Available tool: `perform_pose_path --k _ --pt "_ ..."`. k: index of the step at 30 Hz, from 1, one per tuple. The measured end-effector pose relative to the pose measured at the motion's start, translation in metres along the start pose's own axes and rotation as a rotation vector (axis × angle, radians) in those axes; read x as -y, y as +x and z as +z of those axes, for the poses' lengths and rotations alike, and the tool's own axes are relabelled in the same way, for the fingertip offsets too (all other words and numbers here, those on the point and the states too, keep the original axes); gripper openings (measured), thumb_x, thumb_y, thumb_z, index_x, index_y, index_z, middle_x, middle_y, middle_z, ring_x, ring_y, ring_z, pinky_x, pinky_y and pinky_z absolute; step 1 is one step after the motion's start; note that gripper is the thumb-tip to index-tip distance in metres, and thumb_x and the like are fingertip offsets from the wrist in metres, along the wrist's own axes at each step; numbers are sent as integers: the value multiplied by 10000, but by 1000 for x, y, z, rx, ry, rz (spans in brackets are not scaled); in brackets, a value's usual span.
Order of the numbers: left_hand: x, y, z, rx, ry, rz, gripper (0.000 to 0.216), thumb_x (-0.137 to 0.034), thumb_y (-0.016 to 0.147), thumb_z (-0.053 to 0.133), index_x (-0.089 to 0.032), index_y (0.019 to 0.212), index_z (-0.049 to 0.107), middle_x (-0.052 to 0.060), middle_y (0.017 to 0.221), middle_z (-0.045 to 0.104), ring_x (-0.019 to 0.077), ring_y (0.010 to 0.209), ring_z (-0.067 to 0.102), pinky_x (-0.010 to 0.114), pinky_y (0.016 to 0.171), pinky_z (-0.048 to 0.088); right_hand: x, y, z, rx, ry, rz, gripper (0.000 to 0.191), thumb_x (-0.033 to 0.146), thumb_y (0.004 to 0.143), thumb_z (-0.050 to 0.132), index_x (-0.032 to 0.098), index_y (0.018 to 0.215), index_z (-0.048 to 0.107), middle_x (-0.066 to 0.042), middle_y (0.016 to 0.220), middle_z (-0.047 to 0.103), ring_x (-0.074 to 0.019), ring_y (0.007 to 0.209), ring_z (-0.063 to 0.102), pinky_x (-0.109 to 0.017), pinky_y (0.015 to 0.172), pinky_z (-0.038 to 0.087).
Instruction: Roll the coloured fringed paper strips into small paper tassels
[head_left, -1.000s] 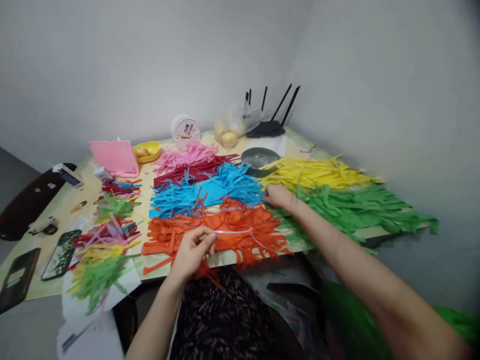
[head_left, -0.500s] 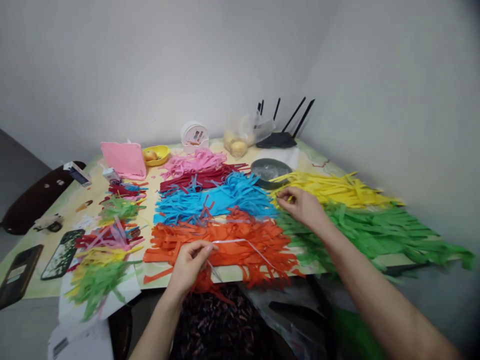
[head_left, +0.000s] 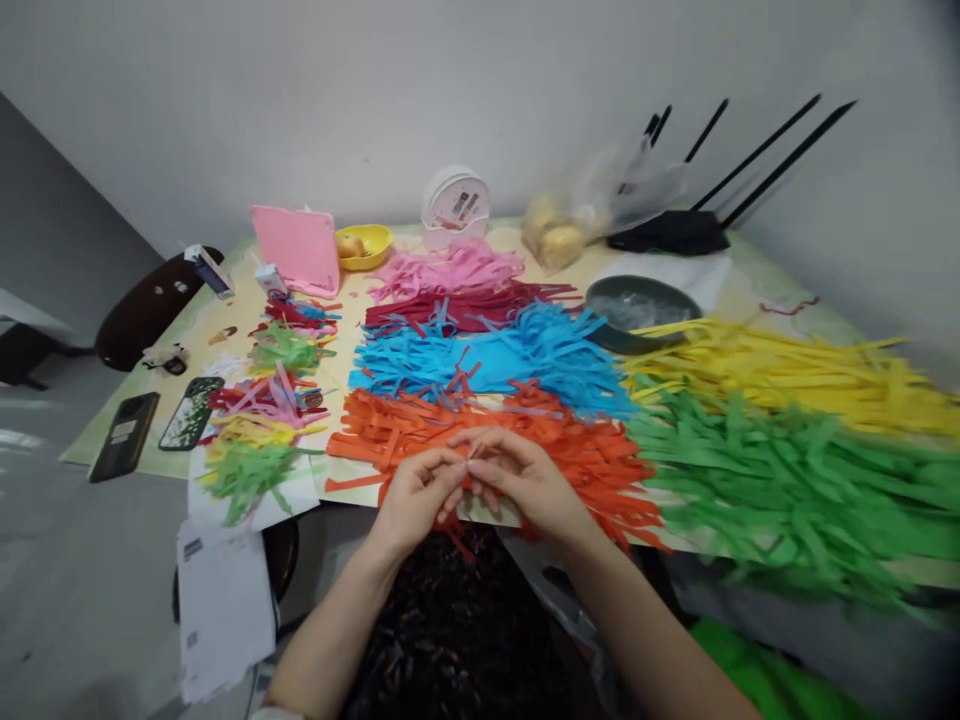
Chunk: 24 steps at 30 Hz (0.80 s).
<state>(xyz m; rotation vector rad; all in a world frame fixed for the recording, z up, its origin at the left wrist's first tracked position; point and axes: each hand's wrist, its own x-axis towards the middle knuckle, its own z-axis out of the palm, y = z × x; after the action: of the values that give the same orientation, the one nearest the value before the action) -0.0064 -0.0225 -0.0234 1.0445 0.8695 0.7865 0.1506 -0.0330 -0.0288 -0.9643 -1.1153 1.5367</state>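
Note:
My left hand (head_left: 421, 492) and my right hand (head_left: 529, 485) meet at the table's front edge, thumbs and index fingers pinched together. A tiny pale bit of a thin strip (head_left: 468, 463) shows at the touching fingertips; the rest is hidden by my fingers. Just behind and under my hands lies a pile of orange fringed strips (head_left: 592, 455). Beyond it are blue strips (head_left: 487, 360), dark red strips (head_left: 405, 311) and pink strips (head_left: 450, 270). To the right spread green strips (head_left: 780, 470) and yellow strips (head_left: 795, 375).
Small multicoloured strip bundles (head_left: 255, 470) lie at left beside two phones (head_left: 124, 435). Behind stand a pink tablet case (head_left: 296, 250), a yellow bowl (head_left: 367, 250) and a white round container (head_left: 456, 205). A dark round dish (head_left: 637, 340) and a black router (head_left: 671, 232) are right of centre.
My right hand has come from the yellow strips to meet my left hand above the orange pile. The long pale strip seen earlier is now mostly out of sight. The view has shifted.

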Motion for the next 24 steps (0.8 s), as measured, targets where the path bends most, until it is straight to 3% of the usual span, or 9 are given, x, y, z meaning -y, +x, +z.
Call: perform_pose_path --k 3,6,9,13,17,24 --pt "1 -4 -4 -49 -60 11 442 -568 762 715 -167 775 530 -113 460 330 31 397 213 189 432 163 2 -2 -3 24 -199 -25 279 418 823 703 237 1024 636 -28 867 700 -157 649 647 -270 560 523" --pt "0 -8 -7 -91 -61 30 420 -554 799 683 -173 767 509 -113 485 288 38 424 193 197 444 153 12 -5 -11 21 -524 -132 140 322 857 665 219 946 699 -39 853 714 -189 797 666 -299 717 526" --pt "-2 -11 -7 -112 66 46 396 -517 812 675 -161 730 520 -86 527 351 48 465 245 205 467 182 22 -7 -17 -73 -698 -264 169 296 910 590 207 820 702 -43 809 703 -179 755 643 -285 692 499" --pt "-1 -12 -5 -133 203 69 368 -489 830 642 -160 710 529 -66 556 394 65 502 302 213 498 220 24 -8 -12 -226 -834 -443 146 258 927 578 218 831 681 -32 754 667 -172 697 610 -283 640 482" --pt "-1 -12 -4 -119 239 78 344 -472 848 605 -169 709 518 -65 556 387 72 503 301 218 507 232 22 -12 -3 -304 -988 -621 139 226 940 563 236 864 679 -44 759 667 -195 745 612 -324 707 497" --pt "-7 -16 -2 -14 230 75 337 -451 849 595 -164 701 501 -53 584 384 73 523 311 217 510 239 21 -12 -2 -324 -930 -620 133 172 936 558 224 861 654 -33 752 660 -179 713 613 -305 651 487"
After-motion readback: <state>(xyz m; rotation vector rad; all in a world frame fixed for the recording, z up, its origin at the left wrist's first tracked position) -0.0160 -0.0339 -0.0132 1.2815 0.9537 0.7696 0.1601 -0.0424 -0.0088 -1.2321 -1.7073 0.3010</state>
